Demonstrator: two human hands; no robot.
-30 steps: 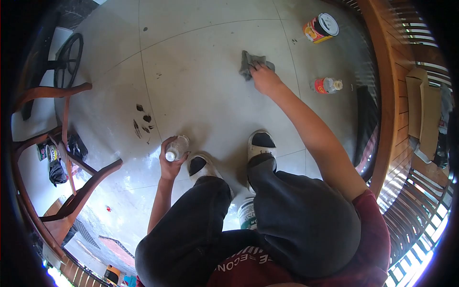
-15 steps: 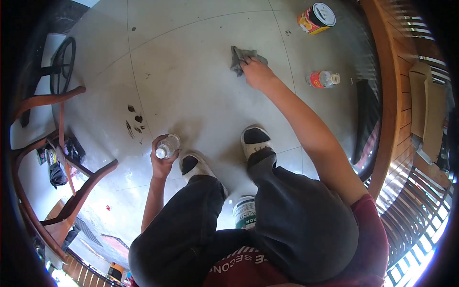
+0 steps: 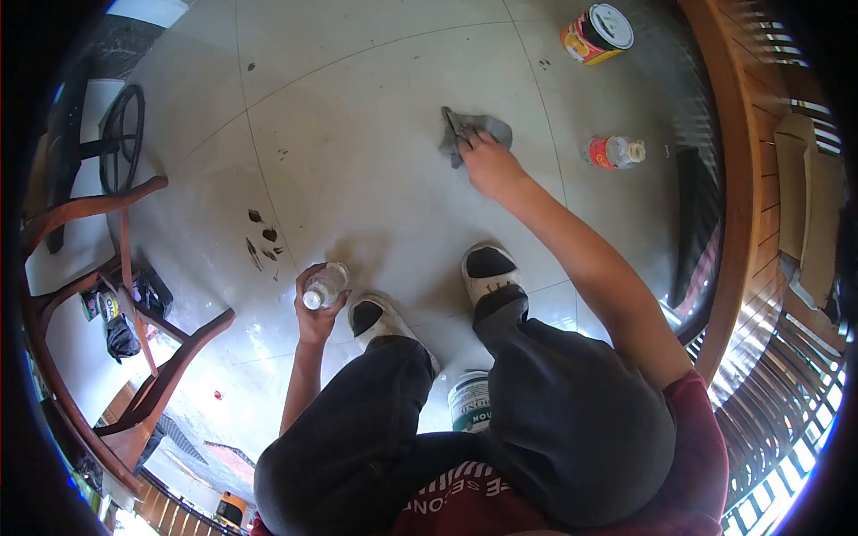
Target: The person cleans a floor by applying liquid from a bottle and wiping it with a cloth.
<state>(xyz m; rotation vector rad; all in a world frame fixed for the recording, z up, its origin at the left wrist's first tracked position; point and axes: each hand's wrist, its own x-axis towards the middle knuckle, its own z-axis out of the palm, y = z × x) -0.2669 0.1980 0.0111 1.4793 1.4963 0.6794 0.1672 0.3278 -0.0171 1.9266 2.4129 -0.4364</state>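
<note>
My left hand [image 3: 318, 313] is wrapped round a clear plastic bottle [image 3: 329, 282], held just left of my left shoe. My right hand [image 3: 491, 166] presses a grey rag [image 3: 483, 131] against the tiled floor [image 3: 375, 170], its fingers gathered on the cloth. Dark stains [image 3: 264, 238] mark the floor up and to the left of the bottle. A second clear bottle with a red label [image 3: 613, 152] lies to the right of my right hand.
An open paint can [image 3: 597, 36] stands at the upper right. Between my legs is a white and green bucket [image 3: 470, 400]. Wooden chair parts [image 3: 170, 375] are on the left, beside a black wheel-like ring [image 3: 122, 140]. A wooden bench [image 3: 740, 179] runs along the right.
The rag has shifted slightly down and right under my right hand, and its folds look different. My left hand still holds the bottle. The whole view has moved a little.
</note>
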